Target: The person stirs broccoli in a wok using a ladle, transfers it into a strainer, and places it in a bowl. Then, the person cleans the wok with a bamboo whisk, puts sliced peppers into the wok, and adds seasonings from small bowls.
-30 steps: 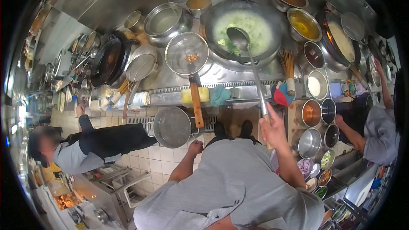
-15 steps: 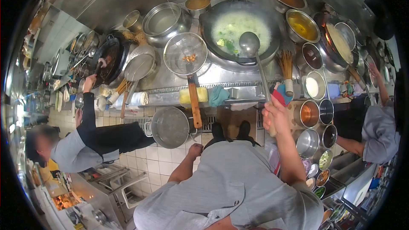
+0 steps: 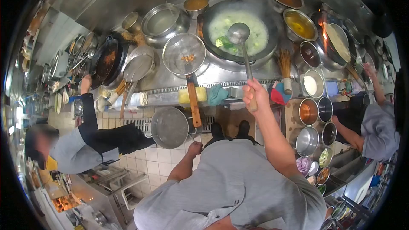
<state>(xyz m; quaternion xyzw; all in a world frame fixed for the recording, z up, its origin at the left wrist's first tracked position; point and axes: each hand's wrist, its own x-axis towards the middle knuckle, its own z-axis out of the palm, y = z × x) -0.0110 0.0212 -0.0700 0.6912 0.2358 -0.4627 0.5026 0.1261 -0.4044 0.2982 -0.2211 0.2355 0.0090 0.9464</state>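
My right hand (image 3: 257, 95) is closed around the wooden end of a long-handled ladle (image 3: 248, 66). Its round metal bowl is over the wok (image 3: 272, 50) of steaming, pale bubbling liquid with green vegetable pieces (image 3: 219, 43). Whether the bowl touches the liquid is hard to tell. My left hand (image 3: 195, 148) is held low in a loose fist, with nothing visible in it. Just above that fist is the rim of a deep metal pot (image 3: 169, 127) with side handles. A wooden-handled strainer (image 3: 179, 53) holding small brown bits lies left of the wok.
A bamboo brush (image 3: 285, 66) stands right of the wok. Several metal containers, including one of orange liquid (image 3: 308, 112), line my right side. One co-worker (image 3: 74, 145) is by a dark wok at left; another (image 3: 379, 127) is at right, near a flaming burner (image 3: 324, 34).
My right hand has moved up and left with the ladle, and its bowl has shifted the same way over the wok. My left hand has barely moved.
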